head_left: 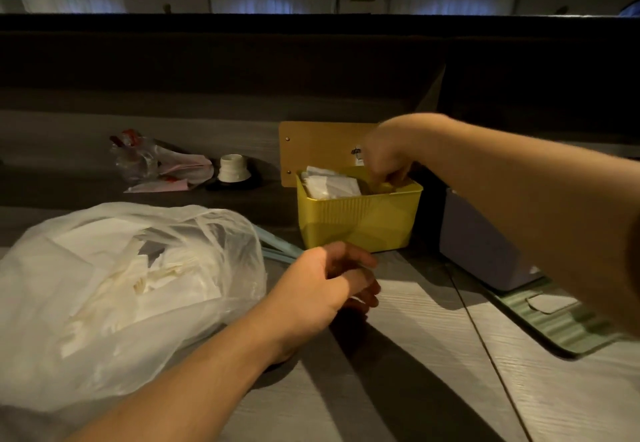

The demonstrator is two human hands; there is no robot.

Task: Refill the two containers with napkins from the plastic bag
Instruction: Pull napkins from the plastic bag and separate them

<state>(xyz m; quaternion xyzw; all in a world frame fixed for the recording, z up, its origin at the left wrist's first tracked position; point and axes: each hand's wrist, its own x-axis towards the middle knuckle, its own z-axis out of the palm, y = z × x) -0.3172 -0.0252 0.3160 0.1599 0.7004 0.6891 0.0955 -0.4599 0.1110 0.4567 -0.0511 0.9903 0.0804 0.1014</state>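
- Risk, as I judge it: right hand (384,164), fingers curled down inside the yellow bin (360,214), may crumple the napkins (330,183) or tip it; what its grip holds, I cannot tell.
- Left hand (332,280) hovers loosely curled, empty.
- Bag (114,289) on the tabletop (433,372) holds many napkins; bin partly filled.
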